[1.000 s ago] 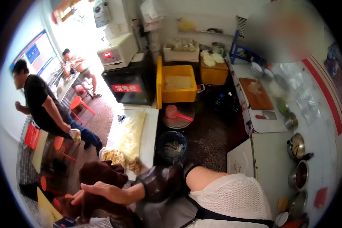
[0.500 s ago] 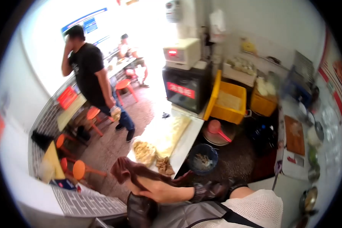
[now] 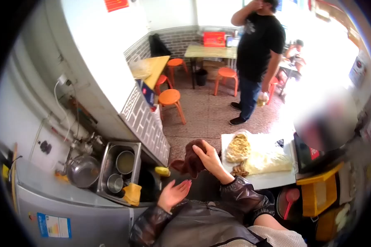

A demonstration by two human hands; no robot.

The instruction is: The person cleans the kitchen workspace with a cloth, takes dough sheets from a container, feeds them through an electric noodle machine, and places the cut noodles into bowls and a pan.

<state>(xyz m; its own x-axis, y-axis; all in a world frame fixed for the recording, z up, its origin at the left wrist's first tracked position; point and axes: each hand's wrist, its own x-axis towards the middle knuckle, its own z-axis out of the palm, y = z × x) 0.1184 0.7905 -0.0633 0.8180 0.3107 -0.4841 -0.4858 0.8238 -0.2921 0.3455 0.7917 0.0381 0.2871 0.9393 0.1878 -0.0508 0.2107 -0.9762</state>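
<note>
A dark brown cloth is bunched in my right hand, held up at mid-view in front of my body. Its folds hang down on the left. My left hand is lower and to the left, fingers stretched and palm showing, apart from the cloth. Just right of my right hand is a white tabletop. On it lie a clear bag of pale yellow food, a wide clear bag and a crumpled brown clump.
A metal sink with pots and a yellow cloth on its edge is at left, beside a grey refrigerator. Beyond the table stands a person in black. Orange stools dot the floor. A red dipper and yellow crate are at right.
My view has swung left, bringing the sink and refrigerator in. The brown cloth, earlier draped over a hand, is now bunched in my right hand. My left hand now shows, spread.
</note>
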